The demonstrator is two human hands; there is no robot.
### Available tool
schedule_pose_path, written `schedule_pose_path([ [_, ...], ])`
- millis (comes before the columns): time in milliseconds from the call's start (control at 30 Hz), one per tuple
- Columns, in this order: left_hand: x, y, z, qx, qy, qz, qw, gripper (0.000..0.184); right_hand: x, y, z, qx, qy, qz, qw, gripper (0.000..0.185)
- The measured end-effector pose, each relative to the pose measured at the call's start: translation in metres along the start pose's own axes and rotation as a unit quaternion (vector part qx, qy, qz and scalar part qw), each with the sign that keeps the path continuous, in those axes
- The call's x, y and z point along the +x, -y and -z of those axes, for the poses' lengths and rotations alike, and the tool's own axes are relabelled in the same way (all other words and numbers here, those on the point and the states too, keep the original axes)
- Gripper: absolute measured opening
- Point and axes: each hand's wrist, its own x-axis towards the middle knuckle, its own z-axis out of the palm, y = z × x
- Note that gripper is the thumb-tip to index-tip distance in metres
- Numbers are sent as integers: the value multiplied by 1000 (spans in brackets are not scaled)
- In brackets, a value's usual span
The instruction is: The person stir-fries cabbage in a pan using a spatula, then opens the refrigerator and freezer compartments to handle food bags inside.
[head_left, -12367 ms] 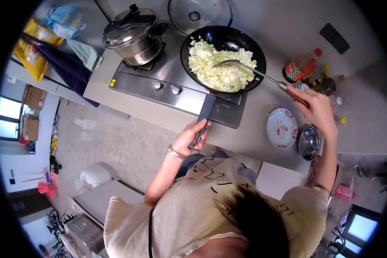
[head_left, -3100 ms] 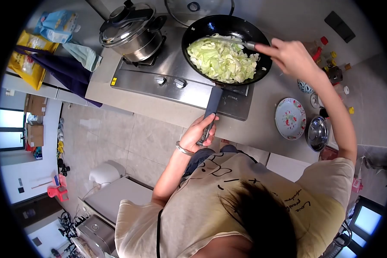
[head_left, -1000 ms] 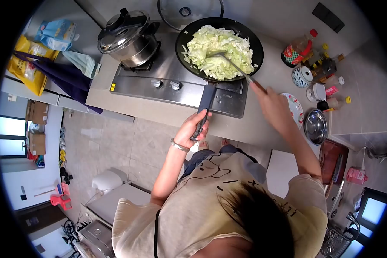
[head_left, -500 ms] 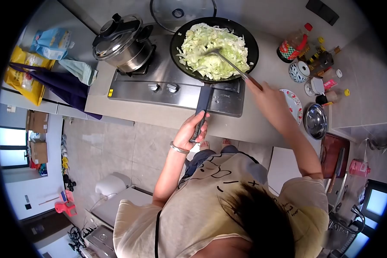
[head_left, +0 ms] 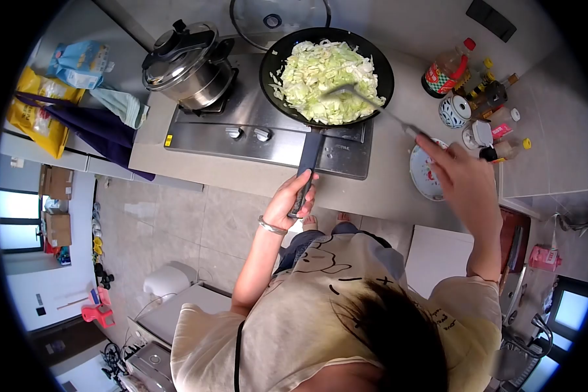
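Chopped pale green cabbage (head_left: 326, 78) fills much of the black wok (head_left: 380, 62) on the right side of the stove (head_left: 196, 134). My left hand (head_left: 292, 201), with a bangle at its wrist, is wrapped round the wok's long dark handle (head_left: 310, 153). In my right hand (head_left: 457, 171) is a metal spatula (head_left: 408, 127), gripped by its brown handle; its blurred head is over the cabbage. Below my right fingers, a floral plate (head_left: 422, 175) lies on the counter, partly hidden by that hand.
A lidded pressure cooker (head_left: 199, 81) stands on the left burner. Behind the wok leans a glass lid (head_left: 284, 16). Sauce bottle (head_left: 443, 73), patterned jar (head_left: 455, 111) and several other bottles line the counter's right. A red-brown board (head_left: 515, 238) lies beyond my right forearm.
My right hand has moved right and toward me with the spatula, whose head has shifted right over the cabbage. The hand now covers the metal bowl. My left hand keeps its hold.
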Motion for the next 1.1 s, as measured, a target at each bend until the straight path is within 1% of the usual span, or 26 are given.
schedule_pose_path([
  [33, -1, -1, 0, 2, -2, -2, 1000, 27, -3, 3, 0, -26, 16, -4, 1000, 42],
  [133, -1, -1, -1, 16, 1, -2, 1000, 28, 21, 1, -50, -10, -45, 30, 998, 41],
  [233, 1, 1, 0, 5, 1, 3, 1000, 28, 49, -11, -75, 22, -79, 29, 996, 42],
  [333, -1, 1, -2, 3, 0, -4, 1000, 28, 37, -11, -60, 42, -47, -6, 998, 42],
  [367, 0, 3, -3, 0, -1, -1, 1000, 28, 38, -13, -64, 47, -60, -7, 997, 42],
  [433, 1, 2, -1, 1, -3, 0, 1000, 28, 52, -14, -80, 59, -92, -9, 994, 42],
  [500, 0, 1, 0, 0, 1, 0, 1000, 28, 62, -18, -116, 46, -73, -23, 996, 42],
  [533, 0, 1, 0, -2, 3, -1, 1000, 27, 66, -17, -123, 38, -64, -28, 997, 42],
  [633, 0, 0, -2, -2, -1, 2, 1000, 28, 47, -10, -108, 26, -10, -25, 999, 41],
  [733, 0, 1, -1, 6, -7, 2, 1000, 28, 28, -24, -59, 13, -15, 19, 1000, 43],
  [800, -1, -1, -2, 6, -7, 5, 1000, 28, 14, -24, -5, 24, 13, 3, 1000, 43],
  [900, -2, 0, -3, 4, -10, 6, 1000, 28, 1, -16, 24, -35, 66, -22, 997, 43],
  [1000, -1, -1, -3, 3, -4, 4, 1000, 28, 22, -29, -46, 4, -22, 40, 999, 45],
  [1100, -2, 0, -2, 10, -2, 0, 1000, 28, 46, -24, -62, 26, -22, -12, 999, 43],
])
